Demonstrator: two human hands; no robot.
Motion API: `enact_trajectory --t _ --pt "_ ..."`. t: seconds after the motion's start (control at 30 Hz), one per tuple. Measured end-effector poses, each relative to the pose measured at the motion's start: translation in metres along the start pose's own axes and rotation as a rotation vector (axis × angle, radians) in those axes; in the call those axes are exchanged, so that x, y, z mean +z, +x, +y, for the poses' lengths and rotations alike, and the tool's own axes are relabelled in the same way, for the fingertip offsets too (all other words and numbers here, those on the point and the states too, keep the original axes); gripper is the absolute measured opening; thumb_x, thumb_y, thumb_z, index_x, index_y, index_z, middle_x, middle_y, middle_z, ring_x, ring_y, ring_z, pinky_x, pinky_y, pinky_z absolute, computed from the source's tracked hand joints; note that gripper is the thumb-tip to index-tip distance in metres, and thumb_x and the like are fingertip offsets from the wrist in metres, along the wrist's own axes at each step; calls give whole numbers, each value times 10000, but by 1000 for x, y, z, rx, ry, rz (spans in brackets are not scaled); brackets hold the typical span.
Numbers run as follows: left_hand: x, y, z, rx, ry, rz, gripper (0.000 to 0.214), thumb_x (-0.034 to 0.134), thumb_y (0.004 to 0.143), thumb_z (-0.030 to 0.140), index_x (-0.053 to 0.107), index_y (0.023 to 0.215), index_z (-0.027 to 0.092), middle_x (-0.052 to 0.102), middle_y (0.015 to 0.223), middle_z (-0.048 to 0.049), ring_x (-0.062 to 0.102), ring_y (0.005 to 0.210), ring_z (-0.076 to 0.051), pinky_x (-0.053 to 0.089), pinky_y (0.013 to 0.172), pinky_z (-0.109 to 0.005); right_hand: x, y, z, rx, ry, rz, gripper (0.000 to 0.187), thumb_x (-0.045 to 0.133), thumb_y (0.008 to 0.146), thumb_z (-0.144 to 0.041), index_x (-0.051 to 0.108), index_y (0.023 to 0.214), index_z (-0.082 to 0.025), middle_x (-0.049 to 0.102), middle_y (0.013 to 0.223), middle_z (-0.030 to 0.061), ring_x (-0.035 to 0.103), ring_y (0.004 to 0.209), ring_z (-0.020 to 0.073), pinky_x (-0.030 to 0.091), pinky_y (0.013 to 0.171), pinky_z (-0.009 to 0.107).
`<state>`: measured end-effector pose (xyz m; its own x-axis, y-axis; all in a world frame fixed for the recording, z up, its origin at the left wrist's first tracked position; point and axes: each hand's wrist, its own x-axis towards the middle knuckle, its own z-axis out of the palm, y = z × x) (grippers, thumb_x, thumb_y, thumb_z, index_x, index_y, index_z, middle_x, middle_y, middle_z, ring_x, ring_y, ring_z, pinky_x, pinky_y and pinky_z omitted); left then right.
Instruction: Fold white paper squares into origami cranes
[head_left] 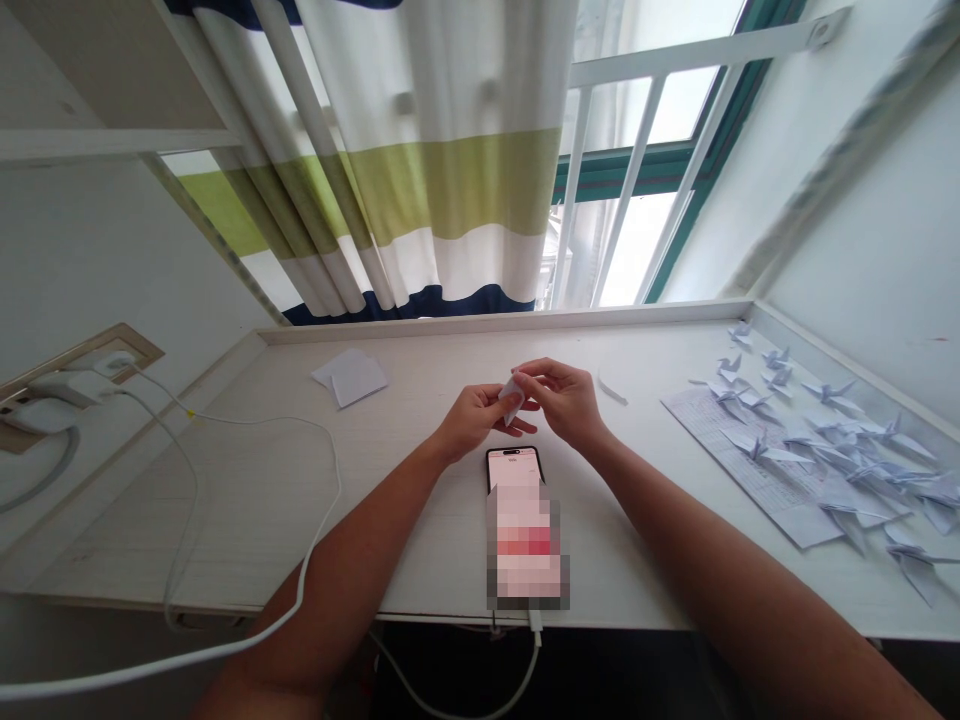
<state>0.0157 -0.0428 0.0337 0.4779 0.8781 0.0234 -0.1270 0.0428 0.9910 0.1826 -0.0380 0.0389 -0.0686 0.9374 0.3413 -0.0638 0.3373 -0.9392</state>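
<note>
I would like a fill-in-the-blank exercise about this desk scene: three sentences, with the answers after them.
1. The left hand and right hand together pinch a small folded ____ above the phone.
2. The folded paper cranes lie on the person's ____ side of the desk.
3. The loose paper squares lie on the person's ____ side.
Answers: paper; right; left.

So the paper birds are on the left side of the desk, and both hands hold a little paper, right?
No. The head view shows the paper birds on the right side of the desk. The left hand and right hand do hold a little paper.
</note>
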Motion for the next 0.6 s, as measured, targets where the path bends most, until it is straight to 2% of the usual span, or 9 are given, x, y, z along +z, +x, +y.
enact_trajectory --t 0.2,0.4,0.6 --pt "0 -1 1 9 16 3 565 720 823 575 694 1096 81 749 1101 -204 773 783 -259 607 725 -364 -2 0 -5 -126 -136 -6 216 763 826 -417 748 853 -204 730 829 35 683 774 180 610 808 406" --pt "-2 0 -2 35 28 -55 526 667 879 557 685 1147 106 746 1128 -188 774 813 -260 608 731 -365 -1 -1 -7 -86 -64 -27 213 761 823 -423 747 862 -213 733 871 40 692 790 194 604 716 374" --pt "-4 -1 -2 33 51 -75 506 689 873 530 688 1142 101 742 1141 -195 772 838 -255 606 746 -366 -5 3 -3 -3 38 -69 246 768 815 -440 747 856 -198 752 858 56 678 747 179 581 707 348"
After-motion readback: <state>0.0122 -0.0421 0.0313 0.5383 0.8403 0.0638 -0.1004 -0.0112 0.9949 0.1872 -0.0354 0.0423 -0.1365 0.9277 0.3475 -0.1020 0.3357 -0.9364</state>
